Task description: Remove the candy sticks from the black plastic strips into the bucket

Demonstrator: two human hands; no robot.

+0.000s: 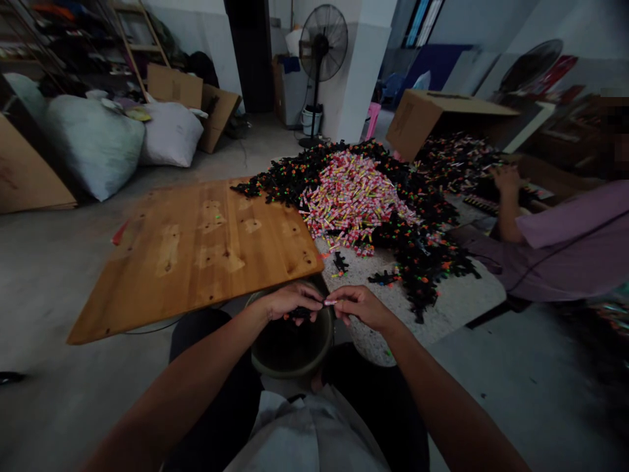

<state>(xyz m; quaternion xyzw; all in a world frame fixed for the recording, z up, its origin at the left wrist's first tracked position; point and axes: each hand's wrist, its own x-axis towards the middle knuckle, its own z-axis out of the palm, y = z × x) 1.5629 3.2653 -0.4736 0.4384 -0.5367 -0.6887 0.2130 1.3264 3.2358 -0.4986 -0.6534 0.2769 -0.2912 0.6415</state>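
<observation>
The right hand [361,305] pinches a small pink tube [331,302] between its fingers; the fingers of the left hand [293,300] are closed around a black toy [299,313]. Both things are above the bucket [291,374]. Beyond the bucket, to its right, pink tubes [356,196] lie heaped among black toy guns [426,262] on the speckled worktop [358,331].

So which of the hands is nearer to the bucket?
Left. The left hand is over the bucket; the right hand is mostly to its right, by the speckled tabletop.
</observation>
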